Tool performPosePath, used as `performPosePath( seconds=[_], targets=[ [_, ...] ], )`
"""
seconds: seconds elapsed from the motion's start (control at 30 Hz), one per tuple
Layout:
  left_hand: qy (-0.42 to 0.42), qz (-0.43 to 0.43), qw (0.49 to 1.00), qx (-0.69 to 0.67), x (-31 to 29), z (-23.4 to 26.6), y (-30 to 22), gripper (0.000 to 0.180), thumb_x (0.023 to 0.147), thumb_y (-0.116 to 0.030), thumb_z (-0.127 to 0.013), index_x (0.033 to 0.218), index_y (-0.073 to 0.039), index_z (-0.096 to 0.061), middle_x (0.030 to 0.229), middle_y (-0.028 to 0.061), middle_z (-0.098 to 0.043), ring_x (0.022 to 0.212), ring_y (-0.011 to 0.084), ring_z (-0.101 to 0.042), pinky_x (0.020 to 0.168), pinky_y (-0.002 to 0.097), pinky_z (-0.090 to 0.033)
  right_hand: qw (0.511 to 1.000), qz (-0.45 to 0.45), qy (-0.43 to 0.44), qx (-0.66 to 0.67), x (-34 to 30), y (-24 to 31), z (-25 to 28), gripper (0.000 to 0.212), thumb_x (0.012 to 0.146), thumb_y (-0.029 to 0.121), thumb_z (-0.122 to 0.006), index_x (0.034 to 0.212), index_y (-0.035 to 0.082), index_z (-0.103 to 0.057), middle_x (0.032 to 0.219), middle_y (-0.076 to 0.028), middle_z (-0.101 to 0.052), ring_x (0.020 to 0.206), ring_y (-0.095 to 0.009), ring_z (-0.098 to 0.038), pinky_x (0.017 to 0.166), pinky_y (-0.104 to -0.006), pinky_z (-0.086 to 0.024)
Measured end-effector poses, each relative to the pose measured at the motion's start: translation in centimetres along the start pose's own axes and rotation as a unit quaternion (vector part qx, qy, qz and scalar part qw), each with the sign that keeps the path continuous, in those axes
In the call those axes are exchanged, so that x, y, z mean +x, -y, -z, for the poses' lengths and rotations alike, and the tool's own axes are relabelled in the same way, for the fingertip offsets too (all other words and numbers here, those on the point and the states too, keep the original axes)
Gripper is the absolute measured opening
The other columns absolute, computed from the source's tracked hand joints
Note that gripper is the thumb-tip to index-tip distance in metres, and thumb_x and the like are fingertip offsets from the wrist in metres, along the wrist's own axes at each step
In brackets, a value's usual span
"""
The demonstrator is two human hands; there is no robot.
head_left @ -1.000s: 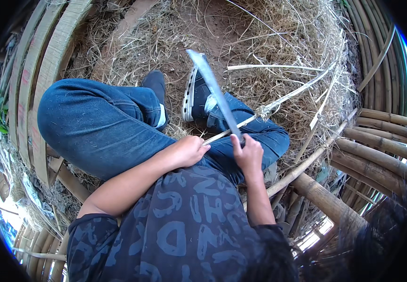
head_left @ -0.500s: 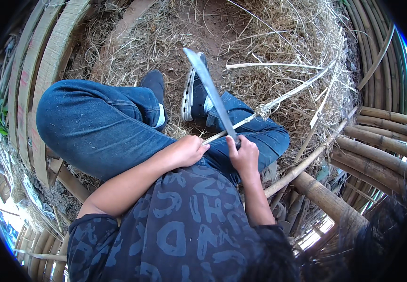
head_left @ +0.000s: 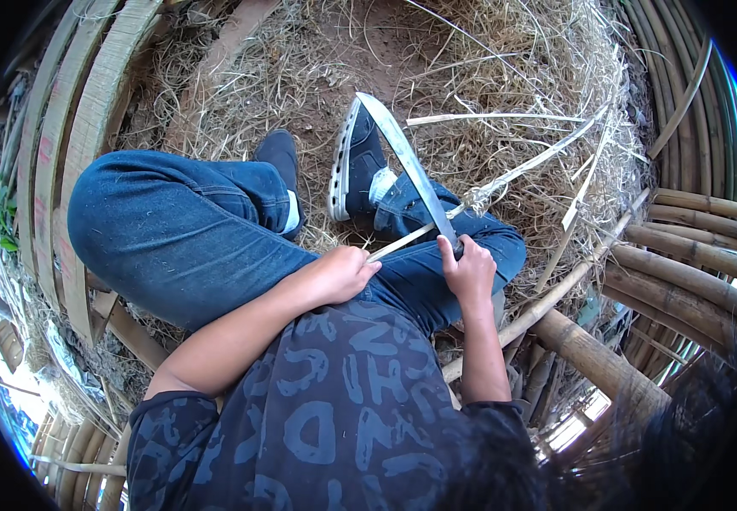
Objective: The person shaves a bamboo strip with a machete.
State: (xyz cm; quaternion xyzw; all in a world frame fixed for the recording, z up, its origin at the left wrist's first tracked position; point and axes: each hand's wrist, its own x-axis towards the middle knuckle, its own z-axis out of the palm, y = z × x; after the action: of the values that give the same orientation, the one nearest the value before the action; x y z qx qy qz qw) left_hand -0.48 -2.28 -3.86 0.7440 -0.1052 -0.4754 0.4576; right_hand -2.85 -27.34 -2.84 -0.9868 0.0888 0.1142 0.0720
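Note:
My left hand (head_left: 348, 273) is closed round the near end of a thin pale bamboo strip (head_left: 529, 165), which runs up and to the right across my right thigh. Fine curled shavings cling to the strip about its middle. In my right hand (head_left: 471, 271) is a machete (head_left: 408, 159), gripped by its dark handle with the thumb laid along it. The long blade points away from me and tilts left. Near its handle end, the blade crosses the strip and appears to touch it.
Dry straw and shavings (head_left: 505, 85) cover much of the brown soil, with loose bamboo strips (head_left: 492, 117) on top. Bamboo poles (head_left: 684, 247) stand close on the right. Wooden planks (head_left: 100, 102) line the left. My crossed legs in jeans (head_left: 181, 230) fill the middle.
My right hand and the machete have moved to the right along the bamboo strip, away from my left hand. The left hand has stayed in place.

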Motion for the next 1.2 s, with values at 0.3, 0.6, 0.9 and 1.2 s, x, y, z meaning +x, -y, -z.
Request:
performPosePath(
  seconds=[0.3, 0.6, 0.9, 1.2],
  targets=[
    [-0.002, -0.003, 1.0, -0.003, 0.0, 0.0, 0.0, 0.041, 0.098, -0.03, -0.05, 0.085, 0.007, -0.059, 0.074, 0.0283, -0.061, 0.074, 0.0441, -0.062, 0.069, 0.0478, -0.047, 1.0, 0.0, -0.01, -0.017, 0.4, -0.5, -0.4, 0.061, 0.086, 0.06, -0.056, 0.088, 0.0, -0.068, 0.069, -0.023, -0.066, 0.068, -0.04, -0.066, 0.061, -0.0485, -0.052],
    [-0.014, -0.016, 1.0, 0.002, 0.3, -0.3, 0.4, 0.041, 0.098, -0.03, -0.05, 0.085, 0.007, -0.059, 0.075, 0.0284, -0.061, 0.075, 0.0443, -0.062, 0.069, 0.0482, -0.047, 0.999, 0.004, -0.015, -0.032, 0.7, -1.6, -0.8, 0.059, 0.086, 0.061, -0.056, 0.087, 0.002, -0.067, 0.068, -0.022, -0.065, 0.068, -0.04, -0.066, 0.06, -0.0482, -0.052],
    [-0.008, -0.017, 1.0, 0.0, 0.0, -0.1, 0.2, 0.041, 0.099, -0.031, -0.049, 0.084, 0.007, -0.058, 0.073, 0.0268, -0.06, 0.073, 0.043, -0.062, 0.069, 0.0475, -0.046, 0.997, -0.052, -0.002, -0.051, 2.1, -3.1, 0.1, 0.06, 0.088, 0.059, -0.054, 0.092, 0.001, -0.068, 0.075, -0.024, -0.067, 0.074, -0.042, -0.066, 0.067, -0.0508, -0.052],
    [-0.008, 0.006, 1.0, -0.019, -0.1, 0.2, -0.3, 0.041, 0.1, -0.033, -0.048, 0.087, 0.004, -0.058, 0.069, 0.0208, -0.06, 0.066, 0.034, -0.06, 0.065, 0.0437, -0.046, 0.998, -0.038, 0.016, 0.046, 0.6, 1.6, -0.7, 0.057, 0.088, 0.057, -0.056, 0.084, 0.001, -0.066, 0.07, -0.025, -0.065, 0.069, -0.043, -0.066, 0.064, -0.0516, -0.052]
  ],
)
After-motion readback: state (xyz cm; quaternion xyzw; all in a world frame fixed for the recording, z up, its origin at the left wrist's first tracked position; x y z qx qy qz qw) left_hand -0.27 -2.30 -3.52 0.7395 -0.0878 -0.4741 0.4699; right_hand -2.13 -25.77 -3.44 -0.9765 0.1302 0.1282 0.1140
